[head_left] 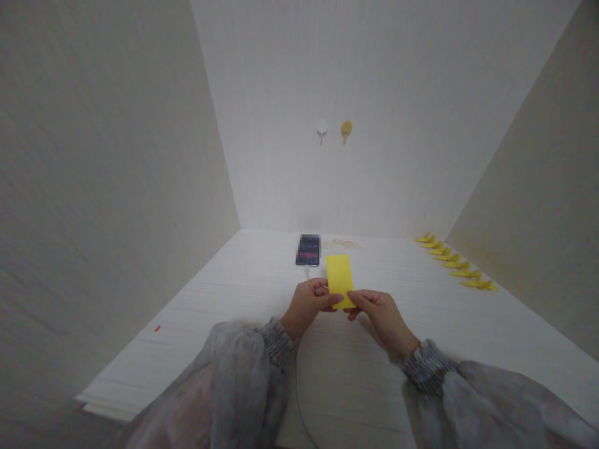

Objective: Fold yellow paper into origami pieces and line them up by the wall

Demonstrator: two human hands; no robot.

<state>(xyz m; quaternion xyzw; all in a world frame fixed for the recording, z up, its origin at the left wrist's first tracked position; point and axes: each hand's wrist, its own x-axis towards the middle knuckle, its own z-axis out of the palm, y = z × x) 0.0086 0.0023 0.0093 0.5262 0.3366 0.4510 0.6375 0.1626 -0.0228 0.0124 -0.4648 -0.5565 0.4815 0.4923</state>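
Observation:
A flat yellow rectangle of paper (339,274) is held up between both hands, just above the white table. My left hand (311,304) pinches its lower left side, thumb lying across the front. At the lower right corner, my right hand (377,310) grips the paper between thumb and fingers. The fingers behind the sheet are partly hidden. Directly beyond my left hand lies a phone (308,251) with a lit screen, a cable (299,374) running from it toward me.
Several folded yellow paper pieces (452,259) stand in a slanting row at the right back of the table (210,299). A white hook (322,128) and a yellow hook (346,128) are on the back wall. A small red mark (158,328) shows at left.

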